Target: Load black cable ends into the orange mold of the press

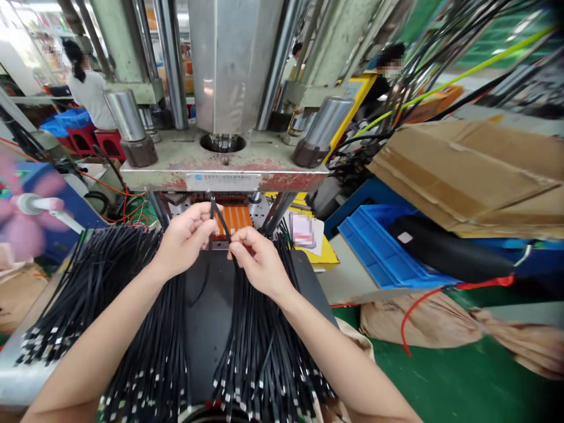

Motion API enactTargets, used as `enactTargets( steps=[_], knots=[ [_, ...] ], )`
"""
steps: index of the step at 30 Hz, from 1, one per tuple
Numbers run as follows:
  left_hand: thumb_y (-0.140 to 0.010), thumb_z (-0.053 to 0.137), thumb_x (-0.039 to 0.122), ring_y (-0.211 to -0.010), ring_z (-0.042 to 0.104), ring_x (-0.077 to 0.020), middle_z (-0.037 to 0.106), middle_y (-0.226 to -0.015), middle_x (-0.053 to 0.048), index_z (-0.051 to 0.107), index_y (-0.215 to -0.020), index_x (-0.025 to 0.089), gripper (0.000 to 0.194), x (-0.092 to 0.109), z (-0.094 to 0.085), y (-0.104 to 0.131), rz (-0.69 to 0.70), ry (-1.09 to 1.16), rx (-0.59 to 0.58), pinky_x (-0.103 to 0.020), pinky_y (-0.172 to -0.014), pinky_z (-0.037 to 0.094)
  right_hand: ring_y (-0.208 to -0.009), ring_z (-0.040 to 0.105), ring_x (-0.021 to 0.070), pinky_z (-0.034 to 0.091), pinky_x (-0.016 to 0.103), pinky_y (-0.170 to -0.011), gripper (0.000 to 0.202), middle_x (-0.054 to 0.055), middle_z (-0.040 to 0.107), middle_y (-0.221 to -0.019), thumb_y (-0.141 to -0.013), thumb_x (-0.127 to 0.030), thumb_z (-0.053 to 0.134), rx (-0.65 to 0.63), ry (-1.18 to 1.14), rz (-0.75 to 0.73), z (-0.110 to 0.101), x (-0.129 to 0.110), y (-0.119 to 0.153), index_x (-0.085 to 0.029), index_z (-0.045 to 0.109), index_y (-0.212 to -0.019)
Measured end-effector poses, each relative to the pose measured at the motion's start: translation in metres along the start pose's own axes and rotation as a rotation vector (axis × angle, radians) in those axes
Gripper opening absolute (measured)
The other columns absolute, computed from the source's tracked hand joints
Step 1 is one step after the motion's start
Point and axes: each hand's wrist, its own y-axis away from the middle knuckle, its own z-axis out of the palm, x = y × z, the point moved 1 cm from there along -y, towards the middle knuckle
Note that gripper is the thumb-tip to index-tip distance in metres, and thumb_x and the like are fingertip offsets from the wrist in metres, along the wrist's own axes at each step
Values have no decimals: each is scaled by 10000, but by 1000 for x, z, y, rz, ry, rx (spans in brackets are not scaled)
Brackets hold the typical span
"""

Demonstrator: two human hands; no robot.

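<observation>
My left hand (pixel 184 239) pinches a black flat cable (pixel 221 218) near its upper end, where a small metal tip points up. My right hand (pixel 259 261) is closed on black cable a little lower and to the right; whether both hold one same cable I cannot tell. Below the hands, one strand hangs over a dark board (pixel 209 329). On the left lies a large heap of black cables (pixel 103 276) with silvery ends, partly hidden by my left forearm. Another bundle of cables (pixel 259 335) fans out under my right hand.
A press machine (pixel 224 179) stands directly ahead, with an orange plate (pixel 235 218) inside it. At left a pink fan (pixel 29 205) is blurred. To the right are a blue crate (pixel 374 247), cardboard (pixel 476 170) and sacks (pixel 418 323). Several people are in the background.
</observation>
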Motion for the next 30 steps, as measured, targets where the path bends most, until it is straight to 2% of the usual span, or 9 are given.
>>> enactTargets(
  steps=[7,11,13,17,19,22,25,27,30],
  knots=[
    [-909,582,283,-499,524,-71,553,-688,3,607,-723,150,230,3,2,-13,157,-184,54,-181,-466,428,-602,488,145,375,255,-595,190,-24,534,-676,-940,-354,543,-73,90,-47,14,9,0,-216,561,-810],
    [-932,548,279,-600,532,-103,563,-732,-10,644,-767,163,223,8,0,-24,309,-362,223,-216,-554,454,-591,497,141,363,251,-598,207,-28,547,-639,-899,-292,620,-143,184,-24,26,30,0,-197,596,-716],
    [-954,516,303,-689,566,-136,585,-776,-24,661,-819,174,237,16,-3,-32,372,-451,265,-256,-634,490,-594,514,140,371,245,-613,184,-31,570,-635,-875,-248,647,-156,251,-10,30,43,-12,-193,610,-704],
    [-968,490,323,-883,613,-190,633,-896,-52,665,-901,195,226,21,-10,-38,484,-557,191,-336,-802,529,-595,544,144,382,231,-608,143,-30,605,-624,-855,-247,657,-58,296,49,29,66,-60,-183,641,-729],
    [-952,520,317,-917,623,-185,636,-1004,-69,645,-1011,195,184,6,-13,-32,488,-549,212,-327,-807,541,-588,543,139,374,222,-593,167,-30,607,-612,-845,-257,661,14,285,106,25,78,-87,-172,634,-704],
    [-920,580,292,-821,644,-150,639,-1017,-73,593,-1095,181,208,-38,-19,-17,384,-557,239,-279,-720,561,-572,533,125,365,210,-576,187,-43,593,-580,-823,-241,671,34,272,188,21,95,-113,-159,627,-660],
    [-945,527,238,-927,685,-186,701,-980,-78,649,-992,183,142,-89,-22,-5,352,-730,-57,-356,-864,577,-566,558,120,384,202,-575,179,-48,605,-565,-811,-217,687,5,255,206,21,106,-120,-156,644,-648],
    [-973,455,212,-1086,671,-220,724,-1069,-97,691,-1004,188,239,-114,-22,-1,398,-823,-221,-438,-987,544,-581,596,124,421,204,-605,146,-37,646,-599,-814,-198,691,-7,258,197,21,110,-117,-159,674,-674],
    [-997,403,219,-1126,665,-228,719,-1142,-112,695,-1119,186,318,-130,-22,0,410,-916,-244,-458,-1011,539,-667,666,142,482,223,-694,66,-13,717,-710,-814,-148,683,-21,288,173,20,109,-111,-183,733,-789]
  ],
)
